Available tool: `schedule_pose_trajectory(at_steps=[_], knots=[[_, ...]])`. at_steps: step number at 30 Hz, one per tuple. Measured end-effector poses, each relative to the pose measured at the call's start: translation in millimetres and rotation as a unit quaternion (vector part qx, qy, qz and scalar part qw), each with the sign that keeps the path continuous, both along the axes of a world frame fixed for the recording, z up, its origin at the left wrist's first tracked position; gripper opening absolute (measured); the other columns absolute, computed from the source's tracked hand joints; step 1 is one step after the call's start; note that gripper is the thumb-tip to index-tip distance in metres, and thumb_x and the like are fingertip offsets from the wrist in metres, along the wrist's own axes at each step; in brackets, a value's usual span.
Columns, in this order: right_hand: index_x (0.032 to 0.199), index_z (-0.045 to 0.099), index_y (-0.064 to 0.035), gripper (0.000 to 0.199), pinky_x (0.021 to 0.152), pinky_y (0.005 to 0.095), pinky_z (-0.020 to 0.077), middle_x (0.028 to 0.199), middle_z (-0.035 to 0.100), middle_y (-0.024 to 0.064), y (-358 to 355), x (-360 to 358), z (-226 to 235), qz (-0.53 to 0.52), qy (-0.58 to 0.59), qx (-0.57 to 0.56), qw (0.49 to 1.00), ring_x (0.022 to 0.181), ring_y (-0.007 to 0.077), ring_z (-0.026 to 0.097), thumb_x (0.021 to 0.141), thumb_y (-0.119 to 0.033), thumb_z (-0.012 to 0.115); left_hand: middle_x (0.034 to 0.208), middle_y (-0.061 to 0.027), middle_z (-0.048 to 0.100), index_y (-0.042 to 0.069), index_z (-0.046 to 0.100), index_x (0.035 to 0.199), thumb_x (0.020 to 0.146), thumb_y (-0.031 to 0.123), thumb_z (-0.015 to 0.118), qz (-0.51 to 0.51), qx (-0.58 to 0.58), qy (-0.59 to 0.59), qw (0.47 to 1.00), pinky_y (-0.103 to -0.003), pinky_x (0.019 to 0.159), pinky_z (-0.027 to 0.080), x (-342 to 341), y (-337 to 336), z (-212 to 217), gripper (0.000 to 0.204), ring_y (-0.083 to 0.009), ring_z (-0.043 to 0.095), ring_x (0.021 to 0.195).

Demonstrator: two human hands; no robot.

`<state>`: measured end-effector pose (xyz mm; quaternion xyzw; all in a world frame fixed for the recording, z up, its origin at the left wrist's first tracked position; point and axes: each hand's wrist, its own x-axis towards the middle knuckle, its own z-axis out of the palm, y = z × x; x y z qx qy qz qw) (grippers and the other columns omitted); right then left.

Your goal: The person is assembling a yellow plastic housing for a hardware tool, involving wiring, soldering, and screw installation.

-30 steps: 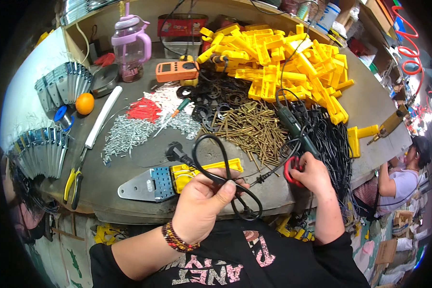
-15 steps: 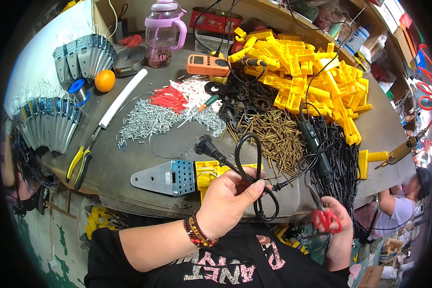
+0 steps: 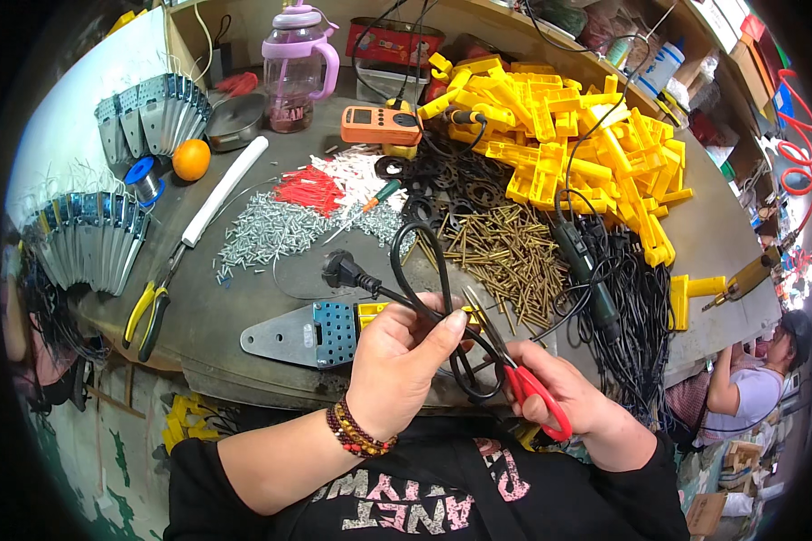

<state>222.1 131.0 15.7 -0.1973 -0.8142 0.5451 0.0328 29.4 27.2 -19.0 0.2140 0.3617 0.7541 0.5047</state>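
Observation:
My left hand is closed around a looped black power cord, whose plug sticks out to the left. In my right hand is a pair of red-handled scissors, its blades parted and pointing up beside the cord, close to my left fingertips. Whether the blades touch the cord, I cannot tell. Under and beyond my left hand lies a perforated grey metal plate joined to a yellow plastic piece, which the hand partly covers.
Piles of silver screws, red sleeves, brass screws and yellow plastic parts cover the bench. Pliers lie at the left. A dark green electric tool rests on black cords. Another person sits at far right.
My right hand has brought the scissors left and up to the cord, and the blades have parted. My left hand has shifted slightly left with the cord and plug.

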Motion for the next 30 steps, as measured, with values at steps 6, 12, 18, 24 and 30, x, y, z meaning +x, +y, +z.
schedule_pose_trajectory(at_steps=[6,12,18,24,30], knots=[[0.128,0.045,0.0019,0.078,0.062,0.0236,0.0469,0.083,0.057,0.0032,7.8,-11.1,-3.2,-0.030,-0.001,-0.017,0.999,0.070,0.0092,0.056,0.084,-0.059,0.066,0.095,-0.0033,0.065,0.003,0.057,0.110,0.093,0.013,0.066,0.023,0.004,0.017,1.000,-0.020,0.065,0.044,-5.3,4.4,-5.3,0.023,-0.0073,0.061,0.080],[0.131,0.044,0.0026,0.053,0.056,0.0217,0.0441,0.077,0.055,0.0008,22.6,-25.3,-1.5,0.011,-0.008,0.015,1.000,0.063,0.0077,0.054,0.095,-0.032,0.060,0.103,-0.0076,0.065,0.002,0.054,0.110,0.094,0.009,0.062,0.018,-0.012,0.002,1.000,-0.028,0.081,0.053,-17.2,15.1,-9.5,0.019,-0.0135,0.064,0.092],[0.121,0.048,-0.0006,0.040,0.062,0.0370,0.0483,0.076,0.059,0.0144,24.2,-46.6,1.1,-0.008,-0.016,0.047,0.999,0.067,0.0325,0.062,0.096,-0.030,0.060,0.106,-0.0095,0.065,0.003,0.053,0.109,0.095,0.006,0.058,0.034,-0.014,-0.046,0.998,-0.031,0.084,0.055,-25.5,22.7,-9.7,0.015,-0.0154,0.064,0.096],[0.120,0.048,-0.0011,0.041,0.063,0.0399,0.0488,0.081,0.062,0.0183,31.2,-53.4,-2.3,0.035,-0.022,0.157,0.987,0.073,0.0373,0.064,0.097,-0.033,0.059,0.103,-0.0086,0.065,0.003,0.054,0.107,0.096,0.009,0.058,0.019,0.003,-0.073,0.997,-0.030,0.081,0.055,-28.0,25.6,-15.8,0.012,-0.0160,0.065,0.092],[0.123,0.047,-0.0029,0.041,0.068,0.0374,0.0509,0.085,0.064,0.0168,47.0,-45.8,-4.9,0.004,-0.017,0.194,0.981,0.076,0.0348,0.066,0.095,-0.030,0.061,0.102,-0.0088,0.065,0.003,0.054,0.108,0.097,0.008,0.055,0.006,0.006,-0.068,0.998,-0.031,0.080,0.054,-30.2,25.7,-14.1,0.012,-0.0173,0.065,0.089]])
